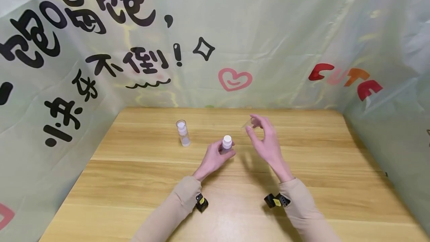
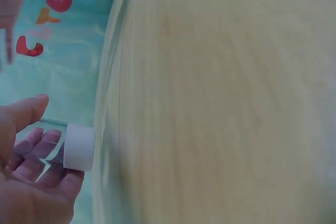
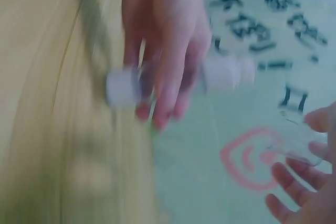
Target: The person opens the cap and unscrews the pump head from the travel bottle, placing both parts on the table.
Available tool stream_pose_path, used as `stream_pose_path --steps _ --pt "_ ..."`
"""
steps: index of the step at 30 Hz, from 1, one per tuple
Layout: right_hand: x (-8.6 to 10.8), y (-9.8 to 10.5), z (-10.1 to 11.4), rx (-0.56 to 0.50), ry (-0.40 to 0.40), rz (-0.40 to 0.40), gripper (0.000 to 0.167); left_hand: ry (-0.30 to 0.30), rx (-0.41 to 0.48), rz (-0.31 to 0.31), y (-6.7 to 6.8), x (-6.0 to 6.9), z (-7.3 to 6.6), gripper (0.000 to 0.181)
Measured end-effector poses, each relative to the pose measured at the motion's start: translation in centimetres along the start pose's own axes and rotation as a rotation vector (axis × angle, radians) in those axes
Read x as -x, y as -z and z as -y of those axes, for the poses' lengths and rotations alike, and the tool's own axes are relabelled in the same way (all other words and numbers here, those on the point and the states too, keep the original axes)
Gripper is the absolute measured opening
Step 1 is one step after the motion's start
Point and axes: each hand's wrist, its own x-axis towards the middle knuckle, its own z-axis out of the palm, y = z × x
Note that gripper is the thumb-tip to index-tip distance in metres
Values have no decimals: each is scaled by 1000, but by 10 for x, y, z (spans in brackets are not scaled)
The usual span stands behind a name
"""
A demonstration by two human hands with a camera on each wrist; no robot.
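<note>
A small clear bottle with a white pump top (image 1: 227, 142) and a white base (image 2: 79, 148) is held by my left hand (image 1: 215, 157), upright above the table. The fingers and thumb wrap round its transparent middle. Up and to the right, my right hand (image 1: 267, 143) holds a clear cap (image 3: 295, 142) between thumb and fingers, apart from the bottle. The cap is see-through and its outline is faint in the head view. Left of my left hand stands a second similar bottle (image 1: 183, 133) with a clear cap over its white top.
The wooden table (image 1: 141, 189) spreads under both hands. Behind it and at the sides hangs a pale green cloth (image 1: 268, 33) printed with black characters, a pink heart and coloured letters. A black wrist device (image 1: 201, 202) sits at each sleeve.
</note>
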Motion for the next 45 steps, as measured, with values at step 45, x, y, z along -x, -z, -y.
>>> stream_pose_path --steps 45 --pt "23 71 -87 402 -280 396 36 13 75 78 -8 -13 3 29"
